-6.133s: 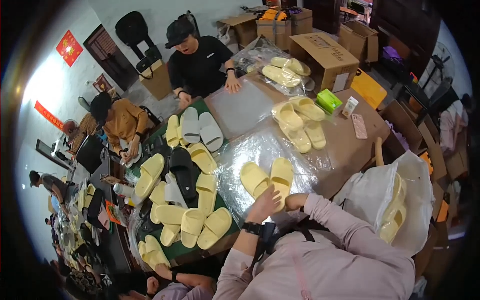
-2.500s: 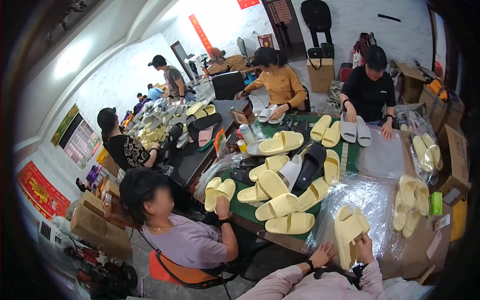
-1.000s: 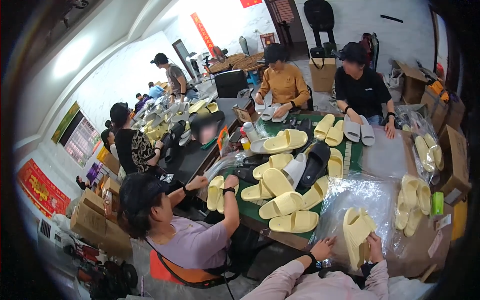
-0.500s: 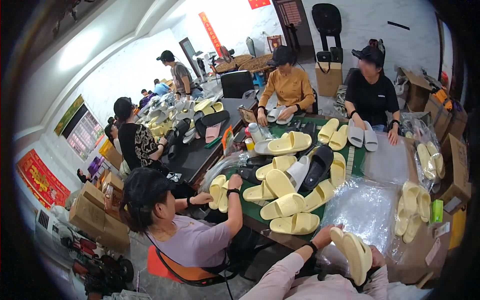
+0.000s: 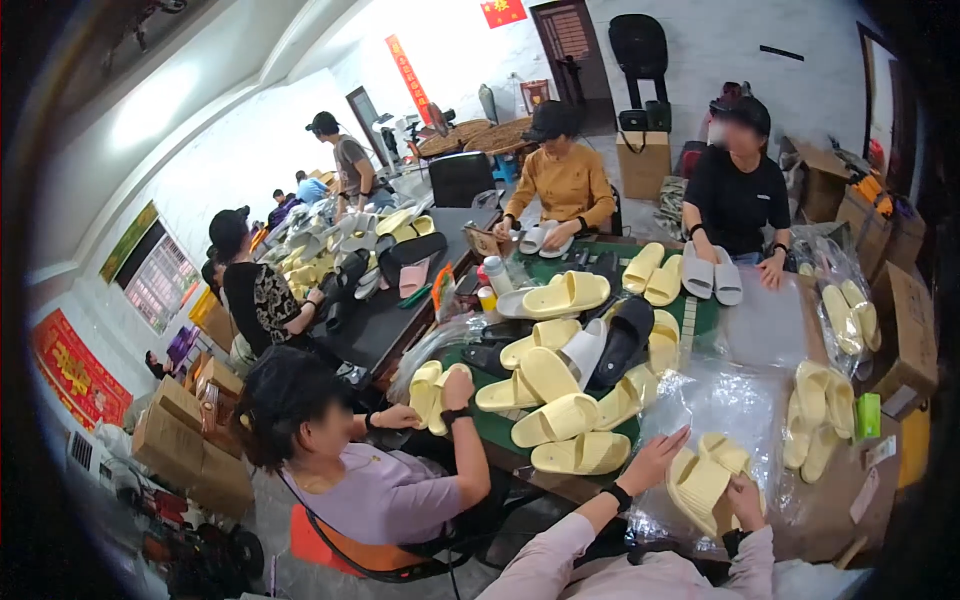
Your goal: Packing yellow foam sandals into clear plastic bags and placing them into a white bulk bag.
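At the near edge of the table, my right hand grips a pair of pale yellow slippers by their right side. The slippers sit close together over a transparent plastic bag. My left hand is to the left of the pair, its fingers stretched out and pointing away from me; whether it touches the slipper edge I cannot tell. Left of the bag, yellow slippers lie heaped with a black slipper and a white slipper.
A co-worker in a lilac top handles yellow slippers on my left. Across the table, two more people hold white and grey slippers. Bagged yellow slippers and a small green box lie to the right, beside cardboard boxes.
The slippers have been lowered and turned so their straps face up. My left hand has let go and its fingers have straightened; my right hand keeps its hold.
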Available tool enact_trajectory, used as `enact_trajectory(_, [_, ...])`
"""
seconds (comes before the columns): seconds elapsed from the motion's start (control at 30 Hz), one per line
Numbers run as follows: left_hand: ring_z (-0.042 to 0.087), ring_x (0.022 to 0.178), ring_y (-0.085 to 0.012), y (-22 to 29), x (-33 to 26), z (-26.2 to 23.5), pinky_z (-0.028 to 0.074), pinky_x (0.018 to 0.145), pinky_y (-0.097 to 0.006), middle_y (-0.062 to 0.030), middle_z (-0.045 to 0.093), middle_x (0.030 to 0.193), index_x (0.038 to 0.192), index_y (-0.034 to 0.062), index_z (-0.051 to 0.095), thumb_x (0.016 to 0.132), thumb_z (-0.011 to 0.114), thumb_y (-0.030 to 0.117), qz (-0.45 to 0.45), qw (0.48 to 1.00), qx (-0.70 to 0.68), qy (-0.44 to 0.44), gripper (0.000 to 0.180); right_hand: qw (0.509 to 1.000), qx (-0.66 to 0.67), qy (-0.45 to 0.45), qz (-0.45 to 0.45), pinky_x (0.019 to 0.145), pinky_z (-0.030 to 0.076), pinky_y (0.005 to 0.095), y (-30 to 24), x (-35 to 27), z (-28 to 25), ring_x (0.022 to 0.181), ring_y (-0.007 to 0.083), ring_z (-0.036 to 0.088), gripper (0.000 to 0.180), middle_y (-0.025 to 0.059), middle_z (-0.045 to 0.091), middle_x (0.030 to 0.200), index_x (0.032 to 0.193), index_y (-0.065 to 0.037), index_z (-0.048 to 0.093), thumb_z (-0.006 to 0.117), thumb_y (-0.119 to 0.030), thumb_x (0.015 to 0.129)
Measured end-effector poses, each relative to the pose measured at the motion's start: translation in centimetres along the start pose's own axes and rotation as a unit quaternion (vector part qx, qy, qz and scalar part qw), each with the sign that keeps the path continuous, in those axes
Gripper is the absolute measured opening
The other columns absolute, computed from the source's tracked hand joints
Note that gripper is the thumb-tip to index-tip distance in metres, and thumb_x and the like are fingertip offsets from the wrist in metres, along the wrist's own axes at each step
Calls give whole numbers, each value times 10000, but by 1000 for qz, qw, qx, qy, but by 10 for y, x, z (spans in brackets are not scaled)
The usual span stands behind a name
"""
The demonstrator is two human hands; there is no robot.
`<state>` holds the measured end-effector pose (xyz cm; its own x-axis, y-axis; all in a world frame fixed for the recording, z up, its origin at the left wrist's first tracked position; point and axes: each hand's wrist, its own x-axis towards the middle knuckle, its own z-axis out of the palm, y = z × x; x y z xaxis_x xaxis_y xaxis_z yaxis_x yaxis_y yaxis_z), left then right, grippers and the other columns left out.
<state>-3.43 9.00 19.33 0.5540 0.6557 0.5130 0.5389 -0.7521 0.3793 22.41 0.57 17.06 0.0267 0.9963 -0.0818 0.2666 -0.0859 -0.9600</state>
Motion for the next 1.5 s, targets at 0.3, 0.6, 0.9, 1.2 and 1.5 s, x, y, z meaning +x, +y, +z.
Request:
enact_trajectory(0.3, [489, 891, -294, 12, 2, 10, 436, 839, -351, -112, 291, 1434, 1320, -3, 372, 677, 488, -50, 1, 997, 6, -80, 655, 968, -136, 174, -117, 780, 423, 326, 3, 4, 18, 884, 315, 557, 140, 183, 559, 880, 870, 49, 601, 503, 39, 769])
enact_trajectory(0.6, [491, 935, -272, 50, 21, -1, 434, 826, -333, -102, 307, 1421, 1309, -36, 364, 649, 525, -57, 27, 988, 0, -154, 680, 905, -350, 208, -124, 870, 319, 450, -48, -18, 62, 959, 367, 444, 223, 193, 494, 933, 900, 7, 559, 604, -64, 693])
enact_trajectory(0.9, [491, 998, -251, 71, 23, -22, 438, 872, -328, -82, 320, 1412, 1276, -30, 415, 699, 557, -5, 131, 953, -30, -271, 595, 878, -362, 246, -192, 835, 325, 439, -32, -18, 66, 960, 370, 447, 254, 222, 484, 921, 958, 33, 545, 587, -91, 740])
enact_trajectory(1.2, [414, 1161, -292, 88, 3, -11, 408, 935, -340, -93, 323, 1405, 1310, -17, 365, 653, 553, -46, 207, 946, -149, -200, 684, 883, -423, 187, -76, 997, 259, 481, -7, 7, 68, 1222, 434, 303, 460, 281, 352, 1301, 1235, 8, 444, 528, -222, 846])
enact_trajectory(1.5, [417, 1138, -292, 101, -19, -18, 398, 931, -366, -105, 395, 1326, 1268, 27, 440, 651, 558, -39, 138, 960, -117, -212, 632, 900, -308, 303, -53, 719, 388, 463, -21, 38, 68, 923, 378, 493, 372, 240, 521, 988, 1082, 7, 573, 598, -212, 782])
